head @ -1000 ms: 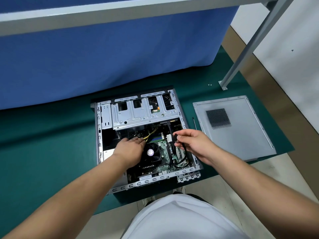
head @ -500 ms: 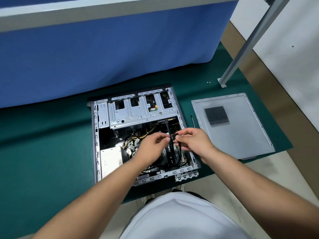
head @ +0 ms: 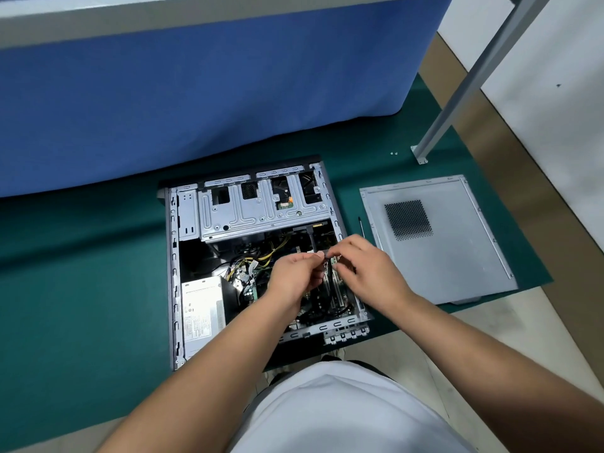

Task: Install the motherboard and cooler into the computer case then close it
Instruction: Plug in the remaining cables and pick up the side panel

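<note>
Computer case lies on its side on the green mat, open face up, long axis running away from the person. Motherboard seated at the case's right half; cooler hidden under the left hand. Both hands meet above the board. Left hand and right hand each pinch the same black cable at fingertip, one from either side; cable hangs down toward the board edge nearest the person. Connector end too small to identify. Likely step: routing or plugging this cable. Drive cage bounds the far side; power supply sits at left. Side panel lies flat just right of the case, screwdriver between them.
</note>
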A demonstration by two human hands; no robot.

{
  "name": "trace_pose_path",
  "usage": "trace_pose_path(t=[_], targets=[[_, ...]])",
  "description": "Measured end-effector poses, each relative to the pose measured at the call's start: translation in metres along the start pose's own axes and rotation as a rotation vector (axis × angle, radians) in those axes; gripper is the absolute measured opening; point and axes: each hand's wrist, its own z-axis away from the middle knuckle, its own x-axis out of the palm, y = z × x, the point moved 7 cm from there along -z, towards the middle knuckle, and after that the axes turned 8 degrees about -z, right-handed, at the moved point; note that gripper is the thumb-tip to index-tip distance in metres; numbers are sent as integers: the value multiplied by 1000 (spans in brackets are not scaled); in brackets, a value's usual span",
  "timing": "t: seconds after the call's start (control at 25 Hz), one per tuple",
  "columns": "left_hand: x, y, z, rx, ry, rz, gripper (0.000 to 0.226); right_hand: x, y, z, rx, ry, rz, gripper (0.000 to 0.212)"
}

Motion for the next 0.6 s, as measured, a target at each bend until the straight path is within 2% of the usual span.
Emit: trace_pose_path(t=[0.08, 0.24, 0.6], targets=[[1, 0, -1, -3, 24, 13, 11, -1, -3, -2, -48, 23, 60, 22], [4, -1, -3, -26, 59, 53, 11, 2, 5, -5, 91, 75, -36, 21], [0, 5, -11, 10, 159, -58, 17, 10, 15, -11, 322, 149, -14, 14]])
